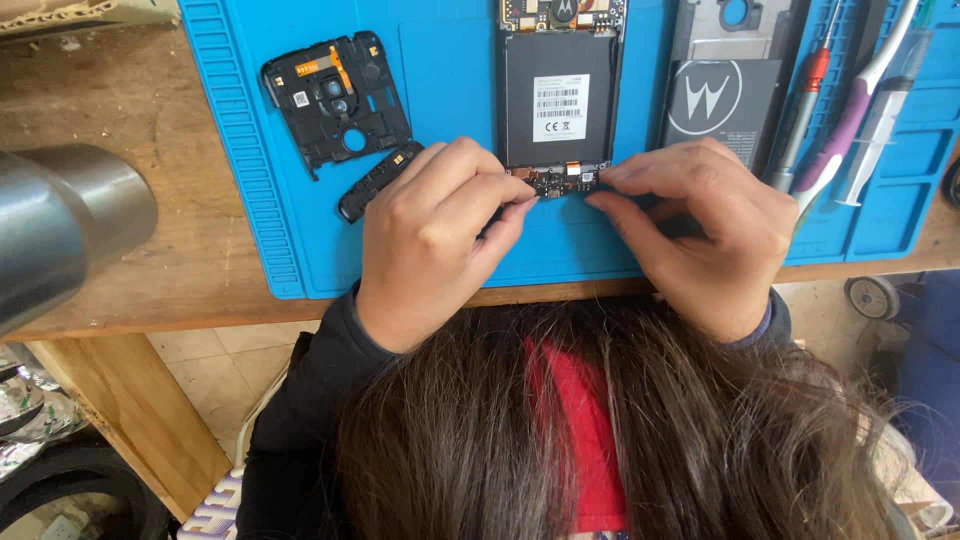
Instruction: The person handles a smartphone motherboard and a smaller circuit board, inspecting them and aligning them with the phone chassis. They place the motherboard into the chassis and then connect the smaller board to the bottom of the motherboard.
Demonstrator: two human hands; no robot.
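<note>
opened phone (558, 100) lies on mat (450, 240), between frame (335, 100) and cover (722, 95).

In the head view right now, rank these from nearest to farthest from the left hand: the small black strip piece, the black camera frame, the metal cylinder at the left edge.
Measured from the left hand:
1. Small black strip piece, just beyond the knuckles on the blue mat.
2. Black camera frame, farther up the mat, above the strip.
3. Metal cylinder, off the mat on the wooden bench, far left.

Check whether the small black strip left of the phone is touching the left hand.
Apart. The head view shows blue mat between the black strip and the left hand.
</note>
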